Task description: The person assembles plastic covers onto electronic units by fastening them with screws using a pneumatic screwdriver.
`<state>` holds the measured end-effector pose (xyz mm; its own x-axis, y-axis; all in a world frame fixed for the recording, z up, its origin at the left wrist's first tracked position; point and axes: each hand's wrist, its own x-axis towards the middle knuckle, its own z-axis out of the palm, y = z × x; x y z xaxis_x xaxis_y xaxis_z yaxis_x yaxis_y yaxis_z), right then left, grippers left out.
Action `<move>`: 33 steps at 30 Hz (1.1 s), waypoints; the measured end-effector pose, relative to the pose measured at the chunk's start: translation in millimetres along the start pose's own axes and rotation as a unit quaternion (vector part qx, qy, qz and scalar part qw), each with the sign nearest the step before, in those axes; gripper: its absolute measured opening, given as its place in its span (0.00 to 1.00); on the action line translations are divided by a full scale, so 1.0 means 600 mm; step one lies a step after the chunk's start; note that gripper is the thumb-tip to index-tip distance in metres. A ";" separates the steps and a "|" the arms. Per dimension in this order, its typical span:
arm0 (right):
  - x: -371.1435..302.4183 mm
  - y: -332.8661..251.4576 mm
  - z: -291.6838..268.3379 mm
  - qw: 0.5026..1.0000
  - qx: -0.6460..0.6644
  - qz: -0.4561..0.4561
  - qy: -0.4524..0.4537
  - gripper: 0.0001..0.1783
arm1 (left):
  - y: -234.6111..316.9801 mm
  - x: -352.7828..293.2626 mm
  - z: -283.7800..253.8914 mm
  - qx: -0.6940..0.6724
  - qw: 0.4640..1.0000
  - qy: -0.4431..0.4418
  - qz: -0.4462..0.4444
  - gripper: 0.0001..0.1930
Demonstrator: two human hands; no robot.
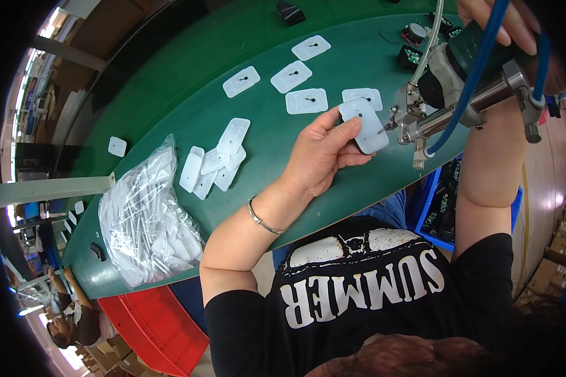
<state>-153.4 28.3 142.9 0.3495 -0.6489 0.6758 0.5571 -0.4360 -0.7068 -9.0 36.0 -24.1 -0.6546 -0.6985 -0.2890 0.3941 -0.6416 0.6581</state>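
My left hand (324, 147) pinches a white rounded plastic plate (366, 131) with a small hole, thumb on its face. A dark underside shows below the plate's lower edge. Right beside the plate is the thin needle tip of a metal dispensing valve (409, 113). My right hand (506, 25) is at the upper right, its fingers bent around the dark upper part of the valve's mount; what they hold is partly hidden. Several similar white plates, among them one with a keyhole-shaped mark (292, 76), lie flat on the green table (258, 169) beyond my left hand.
A loose pile of white plates (215, 160) and a clear plastic bag full of them (146, 220) are at the left. Dark parts with circuit boards (410, 56) sit at the back right. A blue bin (426, 188) stands below the table edge; blue tubes (470, 88) hang near the valve.
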 end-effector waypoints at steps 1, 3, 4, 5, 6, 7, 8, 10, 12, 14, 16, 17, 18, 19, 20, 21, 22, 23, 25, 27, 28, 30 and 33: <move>0.005 0.007 0.009 1.000 0.001 -0.001 0.001 0.27 | 0.000 0.000 0.000 0.001 1.000 0.000 0.000 0.18; 0.004 0.003 -0.025 1.000 0.004 -0.002 0.002 0.27 | -0.001 0.003 -0.003 0.014 1.000 -0.007 -0.020 0.20; -0.003 0.007 0.036 1.000 0.006 -0.002 0.002 0.27 | 0.003 0.006 -0.010 0.014 1.000 -0.005 -0.019 0.20; -0.005 -0.006 -0.042 1.000 0.008 -0.002 0.002 0.28 | 0.009 0.010 -0.022 0.057 0.998 0.006 0.004 0.21; -0.010 -0.006 -0.048 1.000 0.010 -0.002 0.002 0.28 | 0.012 0.014 -0.034 0.100 0.995 0.018 0.027 0.23; -0.011 -0.003 -0.051 1.000 0.011 -0.001 0.001 0.28 | 0.012 0.020 -0.046 0.099 0.994 0.019 0.028 0.23; -0.037 -0.037 -0.108 1.000 0.001 -0.004 0.008 0.28 | 0.011 0.026 -0.053 0.136 0.988 0.060 0.047 0.22; -0.068 -0.082 -0.166 1.000 -0.012 -0.012 0.023 0.27 | 0.009 0.032 -0.055 0.158 0.982 0.087 0.056 0.22; -0.068 -0.066 -0.147 0.999 -0.024 -0.019 0.037 0.27 | 0.005 0.033 -0.049 0.154 0.985 0.072 0.033 0.22; -0.041 -0.028 -0.083 0.998 -0.036 -0.025 0.053 0.27 | 0.002 0.031 -0.036 0.112 0.993 0.044 0.008 0.26; -0.023 -0.004 -0.048 0.996 -0.043 -0.030 0.069 0.27 | 0.001 0.025 -0.035 0.101 0.994 0.031 0.001 0.26; -0.013 0.007 -0.021 0.995 -0.049 -0.033 0.077 0.27 | 0.000 0.022 -0.035 0.090 0.996 0.014 -0.004 0.26; -0.009 0.014 -0.006 0.994 -0.053 -0.036 0.083 0.27 | 0.000 0.018 -0.036 0.090 0.996 0.015 -0.004 0.26; -0.012 0.013 0.008 0.993 -0.061 -0.040 0.091 0.27 | -0.001 0.018 -0.033 0.102 0.995 0.007 -0.009 0.22; -0.007 0.020 0.021 0.992 -0.069 -0.043 0.098 0.27 | -0.001 0.018 -0.030 0.113 0.993 -0.001 -0.015 0.18; -0.012 0.015 0.008 0.990 -0.076 -0.047 0.105 0.27 | -0.001 0.018 -0.028 0.113 0.993 -0.002 -0.014 0.18; -0.010 0.020 0.021 0.989 -0.082 -0.050 0.112 0.27 | -0.002 0.017 -0.027 0.102 0.995 -0.007 -0.014 0.17; -0.008 0.025 0.028 0.988 -0.088 -0.053 0.119 0.26 | -0.002 0.016 -0.026 0.092 0.996 -0.012 -0.014 0.17; -0.018 0.014 0.011 0.985 -0.099 -0.059 0.132 0.26 | -0.002 0.016 -0.026 0.085 0.996 -0.019 -0.014 0.16; -0.019 0.018 0.017 0.981 -0.110 -0.064 0.145 0.26 | -0.001 0.016 -0.028 0.079 0.996 -0.027 -0.014 0.16; -0.017 0.025 0.027 0.979 -0.114 -0.067 0.153 0.26 | -0.001 0.015 -0.031 0.068 0.997 -0.029 -0.020 0.21; -0.027 0.002 -0.055 0.974 -0.132 -0.075 0.167 0.26 | -0.001 0.016 -0.025 0.057 0.997 -0.039 -0.027 0.25; -0.034 -0.002 -0.066 0.967 -0.151 -0.085 0.189 0.26 | -0.003 0.016 -0.022 0.054 0.997 -0.039 -0.029 0.24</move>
<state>-191.0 17.6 121.7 -0.0596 -0.7087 0.7030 0.3165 -0.6813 -0.6600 -7.3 26.4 -36.9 -0.7237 -0.6323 -0.2765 0.2858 -0.6392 0.7140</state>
